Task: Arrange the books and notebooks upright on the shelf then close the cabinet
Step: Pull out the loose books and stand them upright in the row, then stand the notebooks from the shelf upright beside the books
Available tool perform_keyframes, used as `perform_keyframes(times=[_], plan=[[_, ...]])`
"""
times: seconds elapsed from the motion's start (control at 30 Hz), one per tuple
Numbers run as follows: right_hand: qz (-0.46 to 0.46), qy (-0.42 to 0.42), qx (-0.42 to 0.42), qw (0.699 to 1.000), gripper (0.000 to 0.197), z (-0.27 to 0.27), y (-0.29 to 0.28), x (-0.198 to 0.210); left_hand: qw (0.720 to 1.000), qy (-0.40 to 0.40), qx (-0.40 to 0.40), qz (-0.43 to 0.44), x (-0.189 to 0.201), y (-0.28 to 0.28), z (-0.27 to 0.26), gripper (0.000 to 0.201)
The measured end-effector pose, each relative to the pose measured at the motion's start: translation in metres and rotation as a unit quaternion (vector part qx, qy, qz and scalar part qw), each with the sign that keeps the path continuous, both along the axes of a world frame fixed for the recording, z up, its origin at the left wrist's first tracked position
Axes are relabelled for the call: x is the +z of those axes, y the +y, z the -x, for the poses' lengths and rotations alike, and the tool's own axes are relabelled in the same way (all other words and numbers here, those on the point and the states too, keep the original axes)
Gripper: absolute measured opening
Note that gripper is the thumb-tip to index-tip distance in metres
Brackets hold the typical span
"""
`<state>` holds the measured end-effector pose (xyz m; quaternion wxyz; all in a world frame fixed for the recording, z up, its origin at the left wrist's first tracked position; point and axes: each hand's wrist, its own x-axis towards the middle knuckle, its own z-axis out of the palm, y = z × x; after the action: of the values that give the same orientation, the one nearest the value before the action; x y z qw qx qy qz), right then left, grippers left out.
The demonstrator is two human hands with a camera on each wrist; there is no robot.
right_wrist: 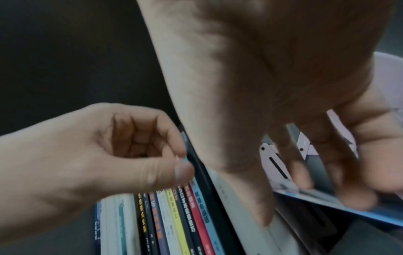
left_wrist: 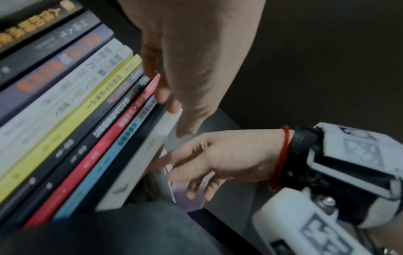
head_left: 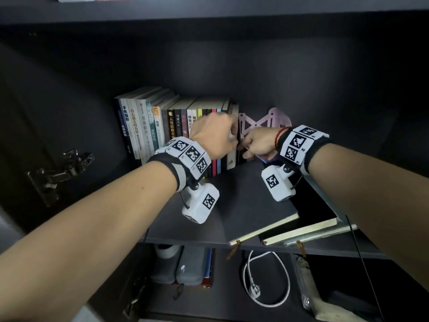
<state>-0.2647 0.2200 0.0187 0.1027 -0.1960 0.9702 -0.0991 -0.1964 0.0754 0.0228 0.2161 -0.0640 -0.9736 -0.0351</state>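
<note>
A row of upright books (head_left: 162, 126) stands at the back left of the dark shelf (head_left: 185, 240). My left hand (head_left: 229, 135) curls over the top of the row's right end. In the right wrist view its thumb and forefinger (right_wrist: 181, 162) pinch the top edge of a dark book (right_wrist: 196, 155) beside the white book (head_left: 232, 156). My right hand (head_left: 248, 147) is just right of the row, fingers (right_wrist: 316, 172) spread against a pink bookend (head_left: 255, 123), thumb along the white book (left_wrist: 148, 155). Two black notebooks (head_left: 250, 205) (head_left: 311, 212) lie flat at the front.
A metal door hinge (head_left: 60, 173) is fixed to the cabinet's left wall. The shelf below holds grey cases (head_left: 190, 266), a white power cable (head_left: 267, 280) and a bagged item (head_left: 306, 282). A blue-edged thin sheet (right_wrist: 327, 207) lies under my right fingers.
</note>
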Motion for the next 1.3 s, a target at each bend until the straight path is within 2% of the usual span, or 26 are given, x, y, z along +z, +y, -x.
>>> perform_keyframes(times=[0.07, 0.13, 0.17, 0.2, 0.3, 0.4, 0.5, 0.57, 0.67, 0.73, 0.83, 0.93, 1.0, 1.07, 1.17, 1.23, 1.3], plan=[[-0.018, 0.041, -0.041, 0.998, 0.019, 0.002, 0.005, 0.004, 0.996, -0.081, -0.001, -0.047, -0.007, -0.001, -0.001, 0.015], [0.030, 0.023, -0.101, 0.994, 0.024, 0.011, 0.015, 0.006, 0.986, -0.149, -0.006, -0.071, -0.014, -0.002, -0.001, 0.022], [0.059, -0.001, -0.127, 0.990, 0.044, 0.016, 0.022, 0.007, 0.981, -0.179, -0.007, -0.073, -0.017, -0.002, -0.001, 0.027], [0.070, -0.028, -0.150, 0.986, 0.056, 0.021, 0.029, 0.008, 0.975, -0.211, -0.007, -0.068, -0.019, 0.000, -0.001, 0.033], [0.059, -0.068, -0.185, 0.979, 0.036, 0.024, 0.047, 0.009, 0.943, -0.331, -0.017, 0.004, -0.025, 0.004, -0.004, 0.055], [0.064, -0.067, -0.185, 0.978, 0.035, 0.017, 0.056, 0.012, 0.903, -0.418, -0.028, 0.101, -0.035, 0.006, -0.007, 0.093], [0.042, -0.081, -0.178, 0.980, 0.044, 0.014, 0.061, 0.009, 0.891, -0.420, -0.025, 0.171, -0.045, 0.010, -0.013, 0.125], [0.047, -0.106, -0.175, 0.978, 0.049, 0.013, 0.066, 0.002, 0.888, -0.419, -0.030, 0.188, -0.052, 0.012, -0.015, 0.142], [0.035, -0.135, -0.174, 0.975, 0.054, 0.004, 0.076, -0.011, 0.901, -0.382, -0.098, 0.179, -0.060, 0.008, -0.011, 0.159], [0.013, -0.152, -0.171, 0.973, 0.056, -0.009, 0.083, -0.013, 0.912, -0.350, -0.148, 0.152, -0.063, 0.006, -0.008, 0.157], [-0.021, -0.162, -0.173, 0.971, 0.066, -0.030, 0.094, -0.014, 0.916, -0.347, -0.187, 0.076, -0.065, 0.011, -0.006, 0.144], [0.043, -0.209, -0.190, 0.958, 0.067, -0.051, 0.100, -0.018, 0.919, -0.319, -0.227, 0.039, -0.065, 0.025, -0.005, 0.134], [0.075, -0.221, -0.212, 0.949, 0.060, -0.064, 0.102, -0.018, 0.917, -0.318, -0.239, 0.040, -0.066, 0.035, -0.005, 0.136], [0.079, -0.216, -0.221, 0.948, 0.056, -0.075, 0.102, -0.020, 0.908, -0.338, -0.235, 0.074, -0.068, 0.042, -0.006, 0.149], [0.033, -0.147, -0.222, 0.963, 0.053, -0.085, 0.102, -0.025, 0.897, -0.347, -0.250, 0.115, -0.077, 0.042, -0.005, 0.165], [0.015, -0.130, -0.235, 0.963, 0.061, -0.090, 0.103, -0.028, 0.897, -0.324, -0.277, 0.115, -0.083, 0.038, -0.008, 0.164], [0.043, -0.139, -0.243, 0.959, 0.065, -0.091, 0.106, -0.033, 0.903, -0.287, -0.300, 0.106, -0.083, 0.035, -0.013, 0.157]])
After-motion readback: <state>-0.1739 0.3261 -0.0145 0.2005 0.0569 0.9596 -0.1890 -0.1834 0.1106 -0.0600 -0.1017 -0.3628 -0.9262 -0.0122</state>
